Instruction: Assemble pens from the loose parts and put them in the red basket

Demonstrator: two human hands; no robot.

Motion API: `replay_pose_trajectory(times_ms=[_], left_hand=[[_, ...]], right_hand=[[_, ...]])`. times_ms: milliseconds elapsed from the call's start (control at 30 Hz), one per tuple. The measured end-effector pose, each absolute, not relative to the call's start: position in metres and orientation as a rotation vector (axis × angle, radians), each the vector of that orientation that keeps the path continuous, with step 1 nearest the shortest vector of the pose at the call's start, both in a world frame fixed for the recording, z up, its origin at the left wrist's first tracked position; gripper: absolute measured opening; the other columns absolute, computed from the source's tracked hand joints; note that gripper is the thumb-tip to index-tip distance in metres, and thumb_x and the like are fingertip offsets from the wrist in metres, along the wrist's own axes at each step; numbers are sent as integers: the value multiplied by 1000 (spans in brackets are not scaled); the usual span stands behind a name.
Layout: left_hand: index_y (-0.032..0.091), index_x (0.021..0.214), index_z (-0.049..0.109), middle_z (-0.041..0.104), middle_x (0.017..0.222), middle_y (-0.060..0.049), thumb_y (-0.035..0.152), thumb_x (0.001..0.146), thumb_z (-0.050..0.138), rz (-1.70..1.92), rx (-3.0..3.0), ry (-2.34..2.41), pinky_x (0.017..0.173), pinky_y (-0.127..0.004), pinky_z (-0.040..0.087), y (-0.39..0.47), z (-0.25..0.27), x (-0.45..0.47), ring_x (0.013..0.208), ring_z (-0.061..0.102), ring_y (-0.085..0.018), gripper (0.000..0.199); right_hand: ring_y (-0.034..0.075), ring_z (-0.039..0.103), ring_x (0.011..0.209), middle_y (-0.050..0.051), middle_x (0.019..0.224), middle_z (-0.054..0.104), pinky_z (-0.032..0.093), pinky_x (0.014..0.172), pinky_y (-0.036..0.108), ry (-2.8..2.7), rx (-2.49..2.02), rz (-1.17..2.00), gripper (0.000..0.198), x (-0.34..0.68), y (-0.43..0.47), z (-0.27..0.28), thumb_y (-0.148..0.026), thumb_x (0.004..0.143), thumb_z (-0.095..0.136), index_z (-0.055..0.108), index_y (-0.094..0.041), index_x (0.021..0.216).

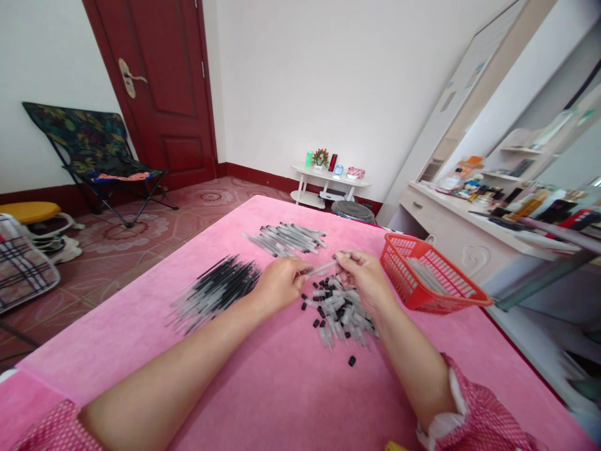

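A slender translucent pen point(323, 268) spans the gap between my two hands above the pink tablecloth point(272, 382). My left hand point(284, 280) pinches its left end, and my right hand point(359, 272) grips its right end, where the fingertips partly hide it. Under and beside my right hand lies a loose heap of clear pen caps point(345, 307) mixed with small black plugs point(352, 361). Black-and-grey pen refills point(220, 288) are bunched to the left of my left hand. Beyond both hands rests a pile of assembled-looking pens point(288, 238).
An orange-red plastic basket point(439, 300) holding clear tubes point(427, 275) stands at the table's right side. Further right is a white dresser point(451, 225) crowded with bottles. A folding chair point(89, 147) and a yellow stool point(28, 212) are at the left, near a dark red door point(159, 81).
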State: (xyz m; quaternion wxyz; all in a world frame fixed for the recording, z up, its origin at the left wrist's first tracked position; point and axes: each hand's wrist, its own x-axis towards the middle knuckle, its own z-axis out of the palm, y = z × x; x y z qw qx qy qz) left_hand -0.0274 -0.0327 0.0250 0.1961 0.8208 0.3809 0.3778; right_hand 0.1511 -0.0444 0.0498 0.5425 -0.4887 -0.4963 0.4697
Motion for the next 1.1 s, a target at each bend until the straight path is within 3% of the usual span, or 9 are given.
replay_pose_trajectory(times_ms=[200,400,533,700,800,867,967,1033,1100], left_hand=[[22,99,65,65,93,-7,15,76,55,1148,2331,1111,75,-28,42,-36,26,-26,85,58,-20,26],[19,83,64,63,77,-6,18,80,48,1191,2336,1098,66,-26,38,-42,27,-25,73,57,-18,16],[17,71,61,58,64,-3,19,80,47,1156,2209,988,58,-24,35,-42,34,-23,62,53,-15,17],[14,57,53,43,49,2,31,80,51,909,1796,812,44,-20,25,-32,38,-36,44,35,-7,29],[12,67,58,42,48,4,39,79,55,605,1386,732,35,-17,10,-24,36,-51,34,19,-2,30],[11,74,59,45,51,3,35,78,59,608,1126,644,33,-15,8,-18,35,-54,33,17,0,24],[10,75,58,53,59,0,21,79,58,839,835,511,33,-12,26,-14,33,-48,36,34,-1,11],[9,78,58,59,67,-4,11,81,53,952,711,479,46,-15,45,-13,31,-41,49,53,-5,6],[8,81,58,64,77,-8,4,83,47,1015,643,485,64,-20,53,-14,28,-36,66,63,-11,12]], right_hand=[[8,52,41,0,55,61,43,39,18,-1173,-1153,1204,26,141,-46,44,-34,61,73,62,-14,73],[6,44,35,-2,49,58,35,34,16,-1316,-1128,1136,22,134,-51,46,-35,65,69,60,-15,67],[6,45,35,-2,48,57,36,37,18,-1453,-1128,1083,20,139,-53,55,-33,66,69,61,-15,67],[9,50,39,-1,49,59,40,39,20,-1585,-1118,998,19,161,-50,71,-31,65,71,64,-15,71],[8,51,42,0,55,61,41,43,20,-1494,-1066,764,17,191,-48,87,-30,66,70,64,-15,74],[8,51,44,0,57,61,40,43,20,-1495,-1081,736,18,208,-47,93,-30,69,68,64,-16,78],[11,55,48,1,58,62,43,48,23,-1657,-1233,857,18,215,-47,92,-31,69,67,63,-15,77],[13,57,53,2,61,63,45,53,25,-1848,-1339,906,16,208,-45,85,-29,69,65,64,-14,75],[14,59,61,3,67,66,45,60,26,-2044,-1393,866,12,197,-44,78,-25,69,64,65,-14,74]])
